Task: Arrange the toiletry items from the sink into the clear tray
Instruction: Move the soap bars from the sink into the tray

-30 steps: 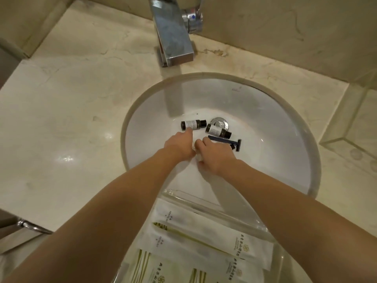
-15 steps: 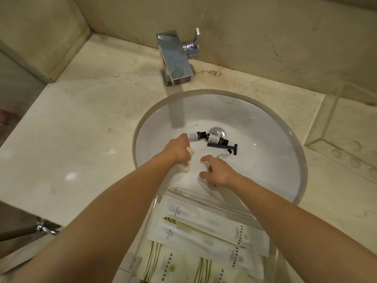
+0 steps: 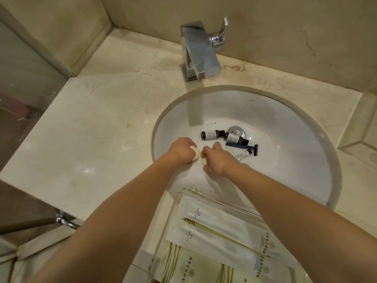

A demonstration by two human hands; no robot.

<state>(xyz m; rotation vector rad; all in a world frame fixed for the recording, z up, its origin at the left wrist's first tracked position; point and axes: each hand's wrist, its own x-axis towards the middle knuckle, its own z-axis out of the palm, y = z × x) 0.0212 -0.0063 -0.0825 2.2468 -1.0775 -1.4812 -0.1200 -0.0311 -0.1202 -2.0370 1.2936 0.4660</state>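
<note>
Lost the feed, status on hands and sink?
Left hand shut on soap. Right hand shut on small pale item. Bottles, razor in sink.

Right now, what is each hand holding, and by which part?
The left hand cups a small pale round item around its side. The right hand pinches a similar pale piece at its edge.

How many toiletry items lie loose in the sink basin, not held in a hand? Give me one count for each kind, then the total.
Small dark bottles with white labels: 2
Dark blue disposable razor: 1
Small white tube with a black cap: 1
Total: 4
</note>
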